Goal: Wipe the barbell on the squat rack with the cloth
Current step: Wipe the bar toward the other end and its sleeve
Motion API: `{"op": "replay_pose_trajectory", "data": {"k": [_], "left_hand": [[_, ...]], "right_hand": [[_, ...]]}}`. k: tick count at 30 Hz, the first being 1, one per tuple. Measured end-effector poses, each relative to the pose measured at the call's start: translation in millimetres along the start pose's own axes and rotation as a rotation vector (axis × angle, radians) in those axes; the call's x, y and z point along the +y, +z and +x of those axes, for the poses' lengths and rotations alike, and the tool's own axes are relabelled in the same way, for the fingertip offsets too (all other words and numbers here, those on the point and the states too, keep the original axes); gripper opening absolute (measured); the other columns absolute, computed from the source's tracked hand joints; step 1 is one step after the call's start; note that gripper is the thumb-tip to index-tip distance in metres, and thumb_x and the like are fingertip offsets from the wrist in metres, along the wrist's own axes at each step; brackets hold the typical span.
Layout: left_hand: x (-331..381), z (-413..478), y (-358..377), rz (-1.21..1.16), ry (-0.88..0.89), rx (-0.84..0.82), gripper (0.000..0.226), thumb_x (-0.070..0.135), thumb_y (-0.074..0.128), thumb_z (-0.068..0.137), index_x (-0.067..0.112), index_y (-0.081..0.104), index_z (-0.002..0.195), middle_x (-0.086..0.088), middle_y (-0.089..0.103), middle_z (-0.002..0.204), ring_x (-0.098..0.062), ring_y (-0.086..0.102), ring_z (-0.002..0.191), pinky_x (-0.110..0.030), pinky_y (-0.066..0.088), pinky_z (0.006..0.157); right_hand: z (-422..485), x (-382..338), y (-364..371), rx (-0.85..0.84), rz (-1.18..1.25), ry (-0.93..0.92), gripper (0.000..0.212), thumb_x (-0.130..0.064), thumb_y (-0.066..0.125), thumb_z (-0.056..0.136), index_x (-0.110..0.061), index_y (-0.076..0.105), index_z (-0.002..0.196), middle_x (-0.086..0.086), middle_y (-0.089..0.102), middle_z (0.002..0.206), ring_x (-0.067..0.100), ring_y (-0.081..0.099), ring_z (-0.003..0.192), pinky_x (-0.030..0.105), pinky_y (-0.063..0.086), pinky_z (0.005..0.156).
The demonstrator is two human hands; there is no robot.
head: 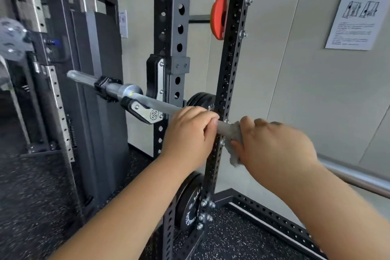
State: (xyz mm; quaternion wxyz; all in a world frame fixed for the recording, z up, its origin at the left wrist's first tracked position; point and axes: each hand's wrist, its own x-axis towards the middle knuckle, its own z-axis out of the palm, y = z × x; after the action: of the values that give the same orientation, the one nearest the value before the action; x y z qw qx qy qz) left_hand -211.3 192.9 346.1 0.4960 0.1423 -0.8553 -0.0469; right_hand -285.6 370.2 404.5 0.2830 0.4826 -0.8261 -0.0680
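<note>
The steel barbell (154, 102) lies across the black squat rack (172, 27), resting in a J-hook (145, 112) at the left upright, and runs on to the lower right edge of view. My left hand (190, 131) grips the shaft just right of the hook, fingers curled over it. Close to its right, my right hand (272, 150) holds a grey cloth (233, 143) wrapped around the shaft; a corner of the cloth hangs below the bar. A black collar (104, 88) sits on the bar's sleeve at the left.
A second perforated upright (232, 69) stands just behind my hands. A red plate (218, 17) and black plates (190, 200) hang on storage pegs. A cable machine (84, 69) stands at the left, a paper notice (356, 19) hangs on the right wall, and speckled rubber flooring (42, 207) lies below.
</note>
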Motion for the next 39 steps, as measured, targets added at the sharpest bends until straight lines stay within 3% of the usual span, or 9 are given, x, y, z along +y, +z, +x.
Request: {"op": "replay_pose_trajectory", "data": {"k": [5,8,12,14,18,24,30,35,39], "left_hand": [[-19.0,-12.7,-8.8,-0.035,-0.025,-0.092,0.037,0.02,0.045,0.107,0.024,0.062,0.14,0.012,0.058,0.139,-0.005,0.042,0.138,-0.018,0.023,0.12],[-15.4,-17.9,-1.3,-0.068,-0.054,-0.076,0.039,0.015,0.043,0.108,0.023,0.059,0.143,0.012,0.053,0.143,-0.005,0.034,0.146,-0.026,0.025,0.124],[-21.5,-17.7,-5.3,-0.079,-0.01,-0.133,0.047,0.009,0.039,0.105,0.022,0.055,0.148,0.009,0.052,0.148,-0.009,0.033,0.151,-0.038,0.028,0.126],[-30.8,-14.1,-13.1,-0.024,0.026,-0.163,0.046,0.01,0.039,0.107,0.021,0.054,0.149,0.007,0.053,0.15,-0.011,0.034,0.15,-0.039,0.024,0.127],[-64.6,-0.1,-30.4,0.153,0.007,-0.069,0.041,0.026,0.038,0.107,0.02,0.062,0.14,0.005,0.062,0.141,-0.014,0.045,0.142,-0.039,0.017,0.129],[-130.3,25.2,-54.9,0.177,-0.047,-0.019,0.03,0.027,0.047,0.104,0.02,0.071,0.121,0.007,0.07,0.123,-0.014,0.059,0.12,-0.036,0.039,0.111],[-190.7,31.3,-67.5,0.218,0.014,-0.152,0.029,0.03,0.06,0.098,0.027,0.071,0.124,0.011,0.07,0.123,-0.016,0.061,0.115,-0.039,0.04,0.105],[-222.0,43.7,-71.1,0.162,0.12,-0.192,0.047,0.058,0.051,0.09,0.029,0.072,0.122,0.014,0.067,0.125,-0.01,0.055,0.126,-0.042,0.026,0.122],[-233.1,43.4,-59.1,-0.015,0.094,-0.176,0.049,0.056,0.055,0.088,0.026,0.071,0.123,0.004,0.058,0.143,-0.019,0.04,0.146,-0.051,0.031,0.121]], "right_hand": [[-8.0,18.7,-5.0,-0.005,0.02,0.031,0.036,-0.065,0.025,0.101,-0.031,0.031,0.092,-0.011,0.049,0.075,0.011,0.054,0.066,0.026,0.052,0.056],[2.2,5.6,2.0,0.016,0.057,0.053,0.038,-0.062,0.028,0.102,-0.027,0.039,0.093,-0.011,0.046,0.072,0.007,0.042,0.057,0.025,0.037,0.047],[26.6,-18.8,7.2,0.032,0.017,0.016,0.038,-0.054,0.04,0.105,-0.019,0.029,0.095,-0.004,0.028,0.072,0.015,0.03,0.057,0.029,0.017,0.045],[32.4,-18.8,12.1,0.003,-0.01,-0.033,0.039,-0.052,0.049,0.102,-0.02,0.028,0.097,-0.004,0.027,0.074,0.019,0.039,0.065,0.029,0.022,0.046],[29.3,-4.3,12.8,0.012,0.048,0.016,0.036,-0.062,0.045,0.098,-0.027,0.038,0.093,-0.01,0.044,0.072,0.015,0.052,0.064,0.029,0.055,0.06],[69.8,-45.5,6.7,-0.072,0.151,0.078,0.045,-0.068,0.037,0.1,-0.024,0.036,0.092,-0.008,0.041,0.072,0.017,0.044,0.065,0.03,0.046,0.058],[106.5,-101.4,10.3,0.113,0.088,0.02,0.06,-0.073,0.028,0.094,-0.017,0.027,0.116,-0.004,0.035,0.083,0.025,0.053,0.064,0.03,0.032,0.041],[99.4,-81.6,8.9,0.219,0.247,0.092,0.052,-0.079,0.044,0.084,-0.027,0.039,0.087,-0.01,0.044,0.074,0.017,0.049,0.058,0.028,0.032,0.047],[101.3,-90.2,7.1,0.278,0.151,0.205,0.06,-0.083,0.032,0.083,-0.027,0.03,0.062,-0.01,0.037,0.055,0.015,0.038,0.044,0.02,0.018,0.047]]}}
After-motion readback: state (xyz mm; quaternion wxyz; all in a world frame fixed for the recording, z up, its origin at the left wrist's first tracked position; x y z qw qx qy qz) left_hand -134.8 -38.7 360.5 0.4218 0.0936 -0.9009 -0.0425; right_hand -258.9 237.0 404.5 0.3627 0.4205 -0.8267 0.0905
